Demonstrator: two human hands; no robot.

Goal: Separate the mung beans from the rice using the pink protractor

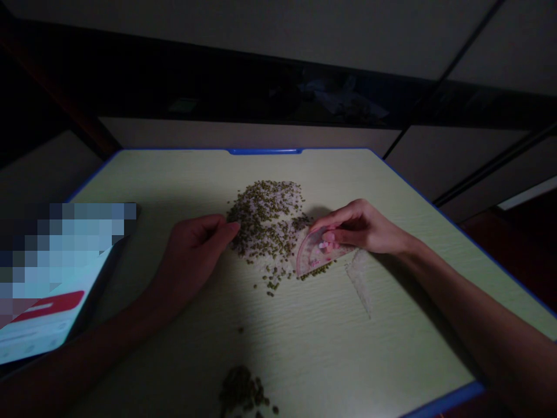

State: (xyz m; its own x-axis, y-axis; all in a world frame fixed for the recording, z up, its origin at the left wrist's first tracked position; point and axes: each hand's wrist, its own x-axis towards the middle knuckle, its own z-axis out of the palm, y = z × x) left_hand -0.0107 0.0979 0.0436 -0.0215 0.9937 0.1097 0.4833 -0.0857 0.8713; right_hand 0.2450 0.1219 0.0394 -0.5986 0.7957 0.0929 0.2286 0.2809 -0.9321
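One clear pink protractor [307,258] is pinched in the right hand [348,226], at the right of a pile [265,217] of green beans [256,200] and pale grains [265,266] on the surface [183,174]. The left hand [191,249], thumb and fingers drawn together, meets the pile's left edge; I cannot tell whether it pinches anything. A hasty protractor sweep could scatter beans or knock the clear triangle [361,281] just beside it; dim light could hide strays.

One camera, up on the person's head at six o'clock, looks down and ahead from close by, over the table [174,180] to its blue far edge [265,151] at twelve o'clock.
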